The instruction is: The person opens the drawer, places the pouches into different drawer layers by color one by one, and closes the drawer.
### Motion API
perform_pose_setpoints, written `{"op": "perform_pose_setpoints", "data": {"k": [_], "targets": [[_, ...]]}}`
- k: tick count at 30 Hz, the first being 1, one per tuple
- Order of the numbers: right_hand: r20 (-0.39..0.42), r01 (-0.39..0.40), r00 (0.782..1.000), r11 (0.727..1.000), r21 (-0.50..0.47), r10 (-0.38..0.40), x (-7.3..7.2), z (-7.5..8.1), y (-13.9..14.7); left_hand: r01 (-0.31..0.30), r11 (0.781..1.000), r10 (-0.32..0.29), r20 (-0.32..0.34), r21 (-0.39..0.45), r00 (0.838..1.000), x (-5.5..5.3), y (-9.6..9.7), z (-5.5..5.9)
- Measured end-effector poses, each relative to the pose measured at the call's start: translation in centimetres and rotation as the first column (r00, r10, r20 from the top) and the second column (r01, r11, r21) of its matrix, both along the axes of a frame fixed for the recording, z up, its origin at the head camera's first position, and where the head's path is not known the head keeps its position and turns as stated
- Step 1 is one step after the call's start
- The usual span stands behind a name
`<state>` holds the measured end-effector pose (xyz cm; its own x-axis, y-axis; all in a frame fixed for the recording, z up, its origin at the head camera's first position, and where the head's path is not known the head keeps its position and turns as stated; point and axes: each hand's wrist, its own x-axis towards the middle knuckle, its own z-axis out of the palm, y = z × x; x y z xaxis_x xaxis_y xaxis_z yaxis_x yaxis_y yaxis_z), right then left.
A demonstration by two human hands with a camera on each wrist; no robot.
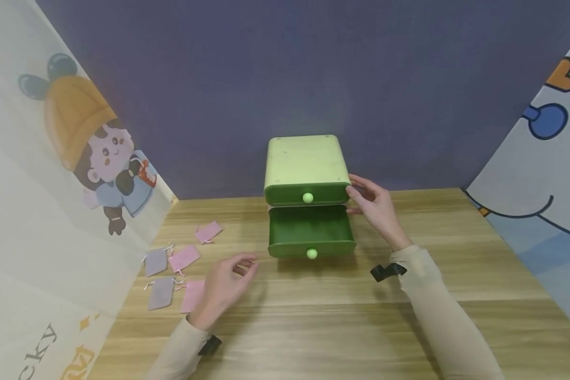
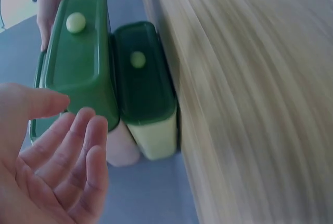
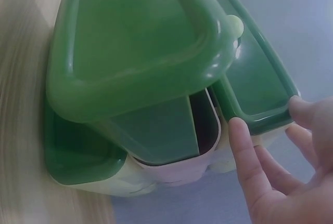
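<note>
A small desktop drawer cabinet [image 1: 306, 158] has a pale yellow-green shell and green drawers with round light knobs. Its middle drawer [image 1: 309, 227] is pulled out, and no contents show inside. Above, the top drawer [image 3: 255, 73] is closed; the bottom drawer [image 2: 145, 83] also looks closed in the left wrist view. At the cabinet's upper right side, my right hand [image 1: 372, 208] touches the edge of the top tier with extended fingertips. My left hand [image 1: 228, 282] hovers left of the pulled-out drawer, fingers loosely bent and holding nothing.
Several small drawstring pouches lie on the wooden table [image 1: 313, 327] at left, including a pink pouch [image 1: 184, 259] and a grey pouch [image 1: 161, 293]. One pink pouch is partly hidden by my left hand. A dark blue wall [image 1: 304, 68] stands behind the cabinet; printed panels flank the table.
</note>
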<state>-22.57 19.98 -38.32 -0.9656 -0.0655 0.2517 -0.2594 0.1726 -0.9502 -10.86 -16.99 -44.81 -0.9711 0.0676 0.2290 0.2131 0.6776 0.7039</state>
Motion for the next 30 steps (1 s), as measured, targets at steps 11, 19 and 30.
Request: {"op": "perform_pose_setpoints", "data": {"k": [11,19,30], "targets": [[0.012,0.003,1.000,1.000,-0.003,-0.003,0.0,-0.1,0.1,-0.076,0.993,0.080,0.050,-0.088,0.996,0.8,-4.9,-0.7],[0.011,0.003,1.000,1.000,0.001,-0.003,-0.1,-0.1,0.2,-0.118,0.990,0.125,0.091,-0.070,0.988,1.6,-7.9,-1.8],[0.007,-0.014,1.000,1.000,0.015,0.014,0.1,0.1,0.2,-0.105,0.979,0.131,0.144,-0.175,0.981,2.4,-9.4,-1.8]]}}
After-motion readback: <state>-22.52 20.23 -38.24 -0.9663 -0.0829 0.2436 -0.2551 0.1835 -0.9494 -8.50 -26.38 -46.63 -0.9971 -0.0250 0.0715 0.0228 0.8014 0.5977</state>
